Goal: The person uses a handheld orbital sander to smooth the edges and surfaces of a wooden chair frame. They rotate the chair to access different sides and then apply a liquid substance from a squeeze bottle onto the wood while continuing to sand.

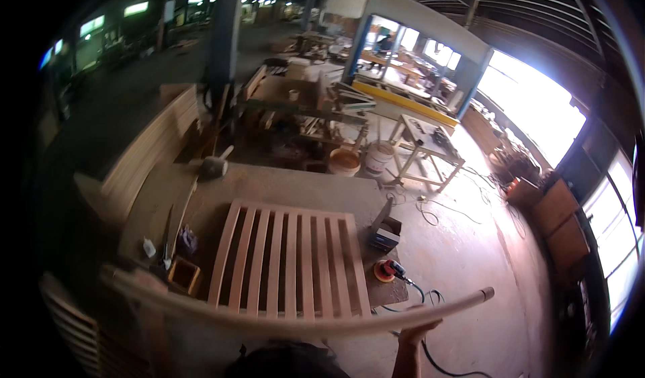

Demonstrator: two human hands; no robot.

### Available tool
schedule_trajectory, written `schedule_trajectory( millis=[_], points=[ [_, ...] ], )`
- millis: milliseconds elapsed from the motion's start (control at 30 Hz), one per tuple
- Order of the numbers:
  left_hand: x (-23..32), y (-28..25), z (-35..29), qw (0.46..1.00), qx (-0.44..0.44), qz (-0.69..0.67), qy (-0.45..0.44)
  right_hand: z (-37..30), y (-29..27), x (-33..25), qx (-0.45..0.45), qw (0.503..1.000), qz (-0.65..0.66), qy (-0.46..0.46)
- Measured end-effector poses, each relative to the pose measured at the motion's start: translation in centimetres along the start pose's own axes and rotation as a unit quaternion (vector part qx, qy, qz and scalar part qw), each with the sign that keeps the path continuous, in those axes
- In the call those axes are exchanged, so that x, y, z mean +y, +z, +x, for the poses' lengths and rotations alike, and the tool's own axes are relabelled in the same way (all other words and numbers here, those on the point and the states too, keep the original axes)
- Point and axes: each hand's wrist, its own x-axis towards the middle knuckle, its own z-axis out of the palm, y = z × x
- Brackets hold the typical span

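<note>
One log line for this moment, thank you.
right hand: holds curved wooden rail | left hand: unseen | below: slatted frame on workbench

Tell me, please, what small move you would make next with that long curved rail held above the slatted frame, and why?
Probably lower the curved wooden rail toward the near end of the slatted frame on the workbench. The right hand grips it from beneath near its right end, and it spans the frame's width just above the slat ends. The left hand is not in view, so steady that end first.
</note>
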Motion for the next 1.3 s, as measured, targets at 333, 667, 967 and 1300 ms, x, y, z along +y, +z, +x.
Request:
schedule_trajectory(
  millis=[333, 667, 967, 1300],
  points=[
    [1.0, 10.1, 6.1, 0.959, -0.264, 0.05, -0.09, 11.2, 15.1, -0.4, 0.096, 0.985, -0.145, -0.007],
    [-28.4, -1.6, -4.3, 0.905, -0.096, 0.283, -0.301, 11.7, 20.2, -3.5, 0.134, 0.932, -0.267, -0.204],
    [-35.5, -1.1, 4.0, 0.94, -0.061, 0.207, -0.263, 13.6, 17.2, -3.5, 0.141, 0.963, -0.191, -0.131],
    [-39.9, 2.9, 0.5, 0.978, -0.086, 0.099, -0.161, 13.4, 10.0, -1.0, 0.082, 0.954, -0.245, -0.153]
  ],
)
